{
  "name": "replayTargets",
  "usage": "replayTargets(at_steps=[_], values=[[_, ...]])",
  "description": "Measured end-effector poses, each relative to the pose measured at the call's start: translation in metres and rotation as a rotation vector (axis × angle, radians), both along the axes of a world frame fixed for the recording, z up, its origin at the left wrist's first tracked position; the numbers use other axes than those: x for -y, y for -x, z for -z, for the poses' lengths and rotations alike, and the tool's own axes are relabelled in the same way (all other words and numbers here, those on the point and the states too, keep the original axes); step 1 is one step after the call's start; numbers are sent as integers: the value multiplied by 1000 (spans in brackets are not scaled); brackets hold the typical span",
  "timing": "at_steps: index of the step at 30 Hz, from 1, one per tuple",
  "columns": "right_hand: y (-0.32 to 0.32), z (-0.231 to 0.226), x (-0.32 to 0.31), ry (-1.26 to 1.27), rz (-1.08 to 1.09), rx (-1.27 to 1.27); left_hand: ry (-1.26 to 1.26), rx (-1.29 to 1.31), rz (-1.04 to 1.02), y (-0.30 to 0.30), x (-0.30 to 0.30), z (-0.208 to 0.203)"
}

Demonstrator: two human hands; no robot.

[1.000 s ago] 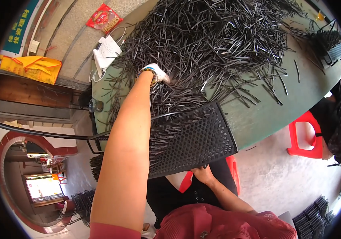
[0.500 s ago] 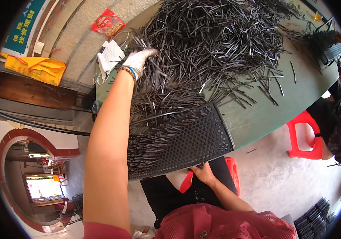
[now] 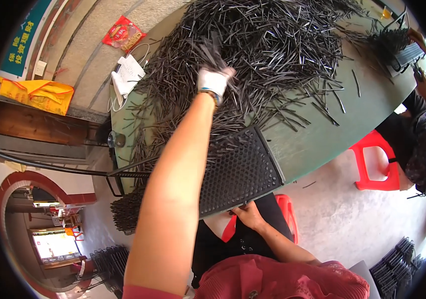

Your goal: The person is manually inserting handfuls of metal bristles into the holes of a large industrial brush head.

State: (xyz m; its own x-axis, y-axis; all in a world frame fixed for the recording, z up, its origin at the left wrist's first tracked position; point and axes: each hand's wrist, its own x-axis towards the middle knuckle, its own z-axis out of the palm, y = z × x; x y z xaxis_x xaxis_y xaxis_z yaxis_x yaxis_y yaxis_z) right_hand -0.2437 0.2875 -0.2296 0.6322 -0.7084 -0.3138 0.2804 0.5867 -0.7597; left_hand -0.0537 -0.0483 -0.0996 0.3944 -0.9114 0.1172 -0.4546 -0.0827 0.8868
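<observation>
My left hand (image 3: 215, 82), in a white glove, is closed around a bunch of thin black sticks (image 3: 210, 54) over the near left part of a large heap of the same sticks (image 3: 273, 55). The bunch is blurred by motion. Below lies a black perforated tray (image 3: 240, 172), its right part showing bare holes. Upright black sticks (image 3: 127, 212) fill its left end, and my left forearm hides the middle. My bare right hand (image 3: 249, 216) grips the tray's near edge above my lap.
The green table (image 3: 317, 134) carries the heap. A red packet (image 3: 123, 34) and a white cloth-like thing (image 3: 126, 77) lie at the left. Across the right side, another person's hands (image 3: 425, 82) work at a similar rack (image 3: 395, 47), near a red stool (image 3: 372, 162).
My left hand has swung right over the heap, with the bunch of sticks in it. The view has shifted slightly, uncovering the tray's left end. My right hand keeps its grip.
</observation>
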Motion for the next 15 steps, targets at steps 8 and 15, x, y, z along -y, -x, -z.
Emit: replayTargets(at_steps=[8,15], values=[[12,1,10,-40,47,-40,23,-216,-114,52,-2,-23],[11,4,10,-23,66,-52,-126,218,30,49,2,-46]])
